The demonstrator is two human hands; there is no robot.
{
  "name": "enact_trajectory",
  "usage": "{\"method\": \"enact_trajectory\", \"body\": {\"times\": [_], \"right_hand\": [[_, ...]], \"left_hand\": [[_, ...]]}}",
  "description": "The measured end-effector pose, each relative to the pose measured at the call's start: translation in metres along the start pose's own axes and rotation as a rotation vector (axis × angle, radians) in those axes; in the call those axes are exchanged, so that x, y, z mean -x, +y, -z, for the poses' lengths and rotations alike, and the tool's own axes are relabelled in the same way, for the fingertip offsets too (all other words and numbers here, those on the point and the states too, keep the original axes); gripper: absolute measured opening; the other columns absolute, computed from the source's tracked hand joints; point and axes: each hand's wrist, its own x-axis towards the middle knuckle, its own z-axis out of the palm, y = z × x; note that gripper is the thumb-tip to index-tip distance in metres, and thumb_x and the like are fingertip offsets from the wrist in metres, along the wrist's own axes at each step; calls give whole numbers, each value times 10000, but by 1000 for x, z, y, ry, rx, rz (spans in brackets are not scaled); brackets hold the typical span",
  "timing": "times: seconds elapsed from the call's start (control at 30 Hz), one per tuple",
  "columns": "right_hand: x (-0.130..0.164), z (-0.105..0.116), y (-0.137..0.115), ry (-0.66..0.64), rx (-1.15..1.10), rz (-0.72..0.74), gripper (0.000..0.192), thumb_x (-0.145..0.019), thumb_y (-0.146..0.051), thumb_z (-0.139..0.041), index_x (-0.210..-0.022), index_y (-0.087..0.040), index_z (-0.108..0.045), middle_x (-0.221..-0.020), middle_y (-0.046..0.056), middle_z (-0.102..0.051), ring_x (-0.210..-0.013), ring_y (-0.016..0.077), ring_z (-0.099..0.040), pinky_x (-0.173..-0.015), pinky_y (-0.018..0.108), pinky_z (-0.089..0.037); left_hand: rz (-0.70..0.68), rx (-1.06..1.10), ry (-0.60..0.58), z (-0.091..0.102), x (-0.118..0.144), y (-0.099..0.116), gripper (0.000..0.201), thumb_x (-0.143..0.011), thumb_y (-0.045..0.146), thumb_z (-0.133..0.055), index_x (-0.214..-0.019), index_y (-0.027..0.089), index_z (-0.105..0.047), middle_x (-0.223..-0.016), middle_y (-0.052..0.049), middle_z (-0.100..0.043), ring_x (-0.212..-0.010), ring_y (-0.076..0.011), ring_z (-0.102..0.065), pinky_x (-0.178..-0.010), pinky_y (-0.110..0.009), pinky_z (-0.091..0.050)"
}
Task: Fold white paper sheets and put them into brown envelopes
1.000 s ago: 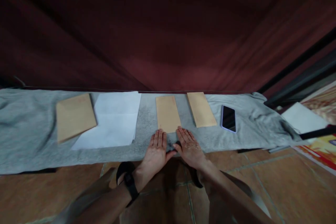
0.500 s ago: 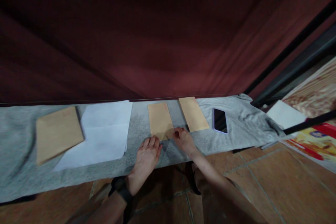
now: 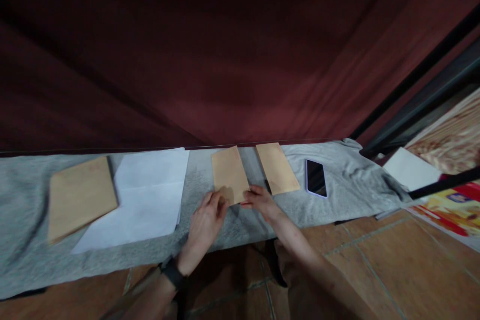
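Observation:
A narrow brown envelope [image 3: 228, 174] lies on the grey cloth [image 3: 330, 205] in front of me. My left hand [image 3: 204, 222] pinches its near left corner, which lifts slightly off the cloth. My right hand [image 3: 260, 201] grips its near right corner. A second narrow brown envelope [image 3: 276, 167] lies flat just to the right. A black wristband [image 3: 171, 273] is on my left wrist.
A white sheet of paper [image 3: 144, 192] and a larger brown envelope [image 3: 80, 197] lie to the left. A phone [image 3: 316, 178] rests face up on the right. A dark red curtain [image 3: 210, 60] hangs behind. Tiled floor [image 3: 393, 265] lies below, with printed sheets [image 3: 455, 207] at right.
Both hands went from lying flat below the middle envelope to taking hold of its near corners. The near edge of the envelope has lifted a little.

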Motion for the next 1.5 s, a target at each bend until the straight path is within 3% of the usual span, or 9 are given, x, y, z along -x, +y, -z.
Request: {"method": "enact_trajectory", "body": {"times": [0.17,0.33,0.57,0.77,1.03,1.17,1.27,1.37,1.5], "right_hand": [[2,2,-11,39,-168,36,463,-567,-528,-884,-809,-193,-677,-760,-1,-713,-646,161,-677,-667,299,-596],[4,1,-10,4,-204,23,484,-575,-534,-893,-852,-183,-707,-759,7,-725,-628,156,-674,-643,293,-582],[4,2,0,-38,-160,-51,452,-555,-445,-917,-850,-168,-716,-731,-1,-719,-610,141,-671,-629,270,-578],[2,1,-4,27,-163,-34,450,-530,-467,-932,-773,-170,-696,-653,-17,-693,-562,127,-644,-579,251,-550],[10,-22,0,-64,-342,32,411,-689,-472,-864,-927,-159,-745,-900,62,-771,-813,193,-735,-838,344,-603],[11,-27,1,106,52,278,398,-919,-503,-609,-1114,-180,-736,-1079,109,-769,-946,261,-745,-860,406,-606],[15,-23,-2,215,611,555,435,-993,-250,-448,-1405,-202,-579,-1347,118,-663,-1186,261,-667,-993,413,-556],[22,-24,2,171,1083,728,623,-912,-47,-426,-1526,-155,-425,-1502,142,-522,-1367,251,-525,-1101,408,-486],[31,-32,16,31,1289,751,617,-873,-24,-457,-1483,-110,-480,-1510,145,-514,-1390,240,-497,-1118,372,-472]], "left_hand": [[430,697,94,2,-18,-12,503,-833,464,-675,-1239,186,-568,-1012,-80,-700,-863,-218,-694,-739,-353,-577],[639,1221,-165,6,-20,-7,526,-643,408,-858,-1061,153,-665,-944,-78,-747,-741,-178,-710,-673,-284,-556],[476,1096,-88,6,-25,-1,464,-597,464,-850,-902,164,-669,-775,-31,-749,-562,-151,-646,-562,-268,-501],[504,1087,-76,6,-25,-5,453,-574,447,-860,-871,159,-676,-678,-1,-709,-520,-126,-593,-527,-243,-454],[557,1314,-120,3,-20,-4,495,-604,360,-896,-1000,141,-697,-955,-70,-757,-668,-123,-647,-644,-244,-513],[611,1334,-82,3,-18,4,530,-689,408,-873,-1109,159,-667,-1014,-99,-744,-837,-189,-704,-732,-295,-563],[621,1437,-124,8,-17,13,568,-782,478,-798,-1248,209,-617,-1140,-121,-726,-1023,-244,-705,-828,-367,-584],[579,1575,-220,9,-16,18,544,-776,487,-796,-1231,232,-639,-1195,-109,-719,-1046,-253,-703,-823,-371,-583],[641,1469,-105,2,-16,12,447,-636,315,-881,-1030,185,-714,-1089,-82,-759,-894,-209,-711,-677,-264,-532]]}}
